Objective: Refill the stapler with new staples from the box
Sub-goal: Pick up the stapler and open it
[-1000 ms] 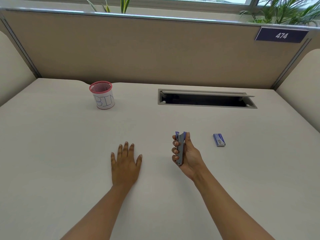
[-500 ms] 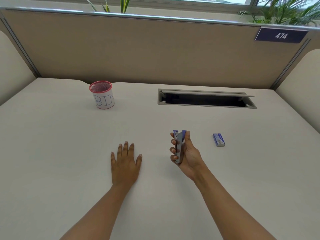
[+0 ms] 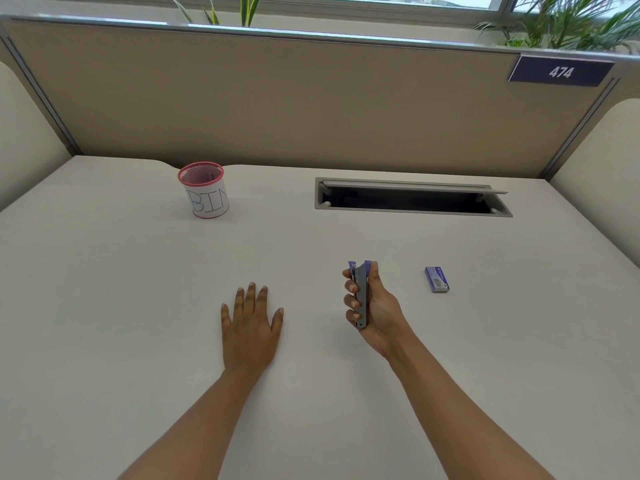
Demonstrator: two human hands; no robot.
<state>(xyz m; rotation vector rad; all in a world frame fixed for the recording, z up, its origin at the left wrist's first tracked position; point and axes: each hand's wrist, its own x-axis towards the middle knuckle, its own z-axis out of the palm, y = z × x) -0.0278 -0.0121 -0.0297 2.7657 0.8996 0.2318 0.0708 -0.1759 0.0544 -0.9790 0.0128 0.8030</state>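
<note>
Right grip (image 3: 376, 306) curled round the stapler (image 3: 362, 295), its base probably behind the palm; left grip (image 3: 250, 327) flat, empty, on desk (image 3: 138, 278).

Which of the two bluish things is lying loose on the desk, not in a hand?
The small staple box, lying untouched on the desk to the right of the right hand. The stapler is gripped in that hand.

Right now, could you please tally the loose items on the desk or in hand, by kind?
Stapler: 1, gripped in the right hand
Staple box: 1
Mesh cup labelled BIN: 1
Total: 3
</note>
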